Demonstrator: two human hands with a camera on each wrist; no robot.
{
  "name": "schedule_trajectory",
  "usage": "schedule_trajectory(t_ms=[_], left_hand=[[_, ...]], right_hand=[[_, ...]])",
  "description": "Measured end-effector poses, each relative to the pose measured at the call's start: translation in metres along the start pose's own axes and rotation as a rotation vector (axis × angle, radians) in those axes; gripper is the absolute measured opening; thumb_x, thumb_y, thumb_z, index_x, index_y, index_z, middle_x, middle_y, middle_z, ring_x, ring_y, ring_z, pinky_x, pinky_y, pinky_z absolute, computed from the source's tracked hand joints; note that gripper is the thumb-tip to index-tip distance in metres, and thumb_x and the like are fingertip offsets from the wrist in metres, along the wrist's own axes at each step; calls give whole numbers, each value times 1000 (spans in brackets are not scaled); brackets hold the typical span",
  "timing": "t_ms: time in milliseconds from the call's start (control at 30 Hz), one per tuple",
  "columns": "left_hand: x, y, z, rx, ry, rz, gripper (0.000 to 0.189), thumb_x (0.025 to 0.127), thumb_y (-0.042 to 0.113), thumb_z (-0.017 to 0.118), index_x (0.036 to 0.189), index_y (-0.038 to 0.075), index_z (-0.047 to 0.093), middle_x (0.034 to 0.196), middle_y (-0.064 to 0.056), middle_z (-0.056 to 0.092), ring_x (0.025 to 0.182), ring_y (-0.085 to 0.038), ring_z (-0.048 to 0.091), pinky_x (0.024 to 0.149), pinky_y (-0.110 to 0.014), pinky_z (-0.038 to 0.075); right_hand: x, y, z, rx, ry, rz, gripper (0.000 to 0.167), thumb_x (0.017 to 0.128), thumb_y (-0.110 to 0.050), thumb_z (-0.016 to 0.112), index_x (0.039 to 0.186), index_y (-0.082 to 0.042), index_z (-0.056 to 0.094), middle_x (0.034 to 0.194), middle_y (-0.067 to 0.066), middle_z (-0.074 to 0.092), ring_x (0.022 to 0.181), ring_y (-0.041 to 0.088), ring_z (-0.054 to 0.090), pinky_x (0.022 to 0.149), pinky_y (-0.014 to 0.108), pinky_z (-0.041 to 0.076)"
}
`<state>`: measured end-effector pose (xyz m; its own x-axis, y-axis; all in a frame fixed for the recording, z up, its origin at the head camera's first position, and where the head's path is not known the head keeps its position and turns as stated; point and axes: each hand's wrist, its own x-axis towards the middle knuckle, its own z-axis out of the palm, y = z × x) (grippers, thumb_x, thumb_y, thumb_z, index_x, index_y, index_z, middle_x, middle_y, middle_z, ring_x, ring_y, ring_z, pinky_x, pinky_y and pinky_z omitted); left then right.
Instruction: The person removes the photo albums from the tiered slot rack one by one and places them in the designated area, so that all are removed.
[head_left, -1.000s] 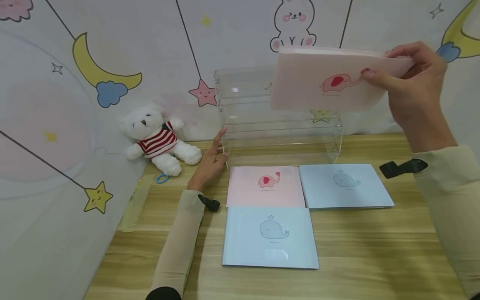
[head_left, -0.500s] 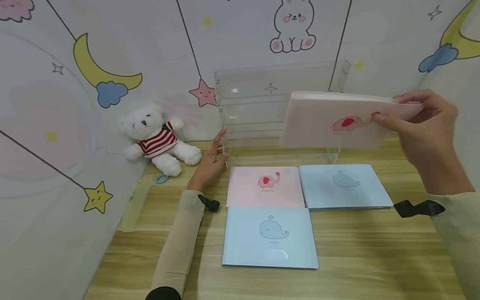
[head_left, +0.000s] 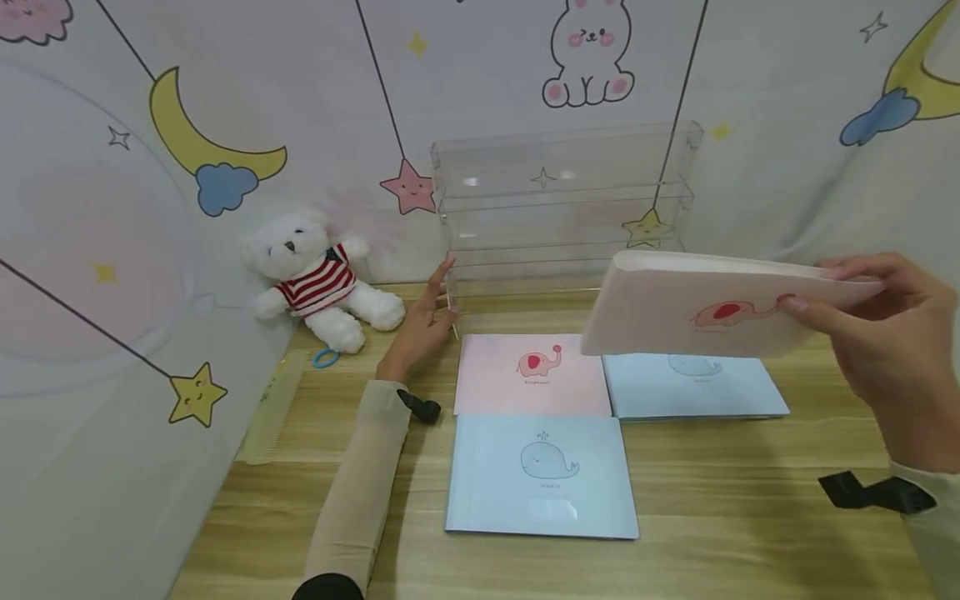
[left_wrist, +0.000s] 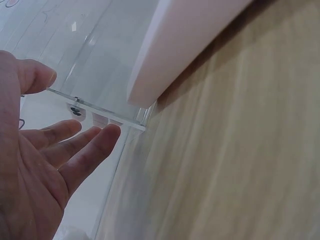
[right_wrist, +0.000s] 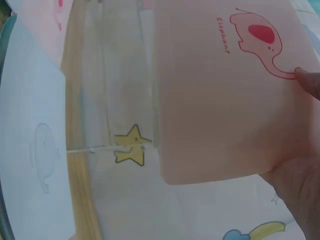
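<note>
My right hand pinches the right end of a pink book with an elephant on its cover, thumb in front and fingers behind. The book is raised and overlaps the back of a blue whale book in the head view. A clear acrylic rack with several tiers stands against the wall. My left hand is at the rack's left side, fingers extended along its edge. Before the rack lies another pink elephant book, and nearer me a second blue whale book.
A white teddy bear in a striped shirt leans at the back left. Beside it lie a small blue ring and a pale yellow comb-like strip. A cartoon-printed backdrop closes off the table's back and left.
My right hand has brought the held pink book down and to the right, away from the rack's upper tiers. The left hand stays at the rack's side.
</note>
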<state>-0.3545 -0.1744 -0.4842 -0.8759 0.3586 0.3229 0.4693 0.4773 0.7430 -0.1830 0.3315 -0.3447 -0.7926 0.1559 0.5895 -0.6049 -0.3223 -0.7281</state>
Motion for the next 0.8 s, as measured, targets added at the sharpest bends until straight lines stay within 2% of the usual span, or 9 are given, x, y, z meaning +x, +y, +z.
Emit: schedule_trajectory(t_ms=[167, 333, 600, 733, 800], left_hand=[[0, 0, 0, 0, -12, -5, 81, 106, 15, 56, 171, 43, 15, 167, -25, 43, 144, -46, 58, 115, -64, 51], [0, 1, -1, 2, -10, 1, 80, 107, 16, 56, 171, 43, 16, 168, -23, 43, 144, -45, 58, 114, -64, 53], [0, 5, -1, 5, -7, -8, 83, 106, 15, 56, 170, 45, 15, 173, -18, 37, 147, -44, 55, 115, -64, 51], [0, 4, -1, 10, -9, -11, 83, 106, 17, 56, 170, 48, 14, 175, -15, 35, 149, -43, 53, 117, -64, 50], [0, 4, -2, 10, -5, -11, 82, 106, 17, 55, 170, 49, 13, 172, -18, 38, 148, -43, 55, 117, -64, 50]], right_hand=[[-22, 3, -9, 0, -42, -58, 30, 75, 42, 60, 103, 33, 55, 108, 23, 77, 98, 31, 76, 87, 32, 67], [-37, 4, -15, -3, -59, -57, 29, 77, 42, 59, 104, 33, 55, 113, 23, 76, 97, 30, 78, 87, 31, 67], [-56, 6, -32, 163, -156, -46, 28, 78, 43, 56, 103, 32, 52, 123, 28, 75, 108, 34, 77, 91, 34, 66], [-70, 6, -43, 174, -196, -30, 27, 81, 41, 56, 105, 31, 51, 126, 26, 74, 114, 33, 74, 95, 33, 65], [-77, 6, -48, 176, -203, -22, 27, 81, 41, 55, 106, 31, 50, 126, 26, 74, 115, 33, 75, 96, 34, 65]])
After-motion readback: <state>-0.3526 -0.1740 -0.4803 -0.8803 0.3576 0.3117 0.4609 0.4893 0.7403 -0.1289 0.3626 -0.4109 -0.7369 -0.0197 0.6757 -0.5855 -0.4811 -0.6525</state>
